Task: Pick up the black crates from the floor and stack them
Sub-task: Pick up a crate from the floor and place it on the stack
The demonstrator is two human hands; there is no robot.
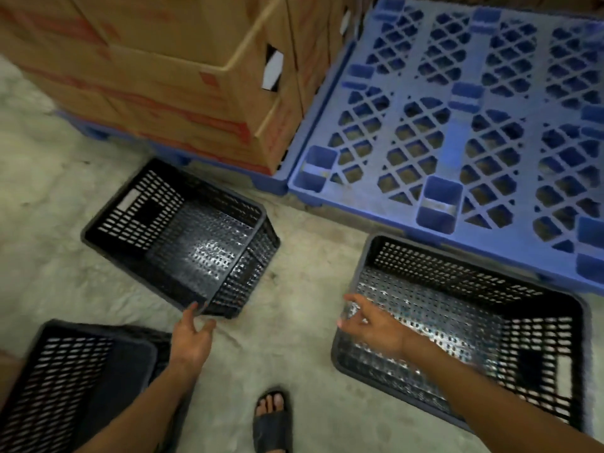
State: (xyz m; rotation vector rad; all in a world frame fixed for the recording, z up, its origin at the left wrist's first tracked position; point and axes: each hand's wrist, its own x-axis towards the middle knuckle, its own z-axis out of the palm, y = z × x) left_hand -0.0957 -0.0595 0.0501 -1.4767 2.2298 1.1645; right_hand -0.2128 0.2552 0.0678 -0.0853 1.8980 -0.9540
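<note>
Three black perforated crates lie apart on the concrete floor. One crate [183,237] sits upright in the middle, turned at an angle. My left hand [192,338] is open just at its near corner, fingertips close to the rim. A second, larger crate [457,325] stands at the right, and my right hand [369,322] hovers open over its left rim, holding nothing. The third crate [75,384] is at the lower left, partly cut off by the frame and crossed by my left forearm.
A blue plastic pallet [457,125] lies flat at the upper right, close behind the right crate. Stacked cardboard boxes [170,76] on another blue pallet fill the upper left. A foot in a black sandal [273,420] stands on the floor between the crates.
</note>
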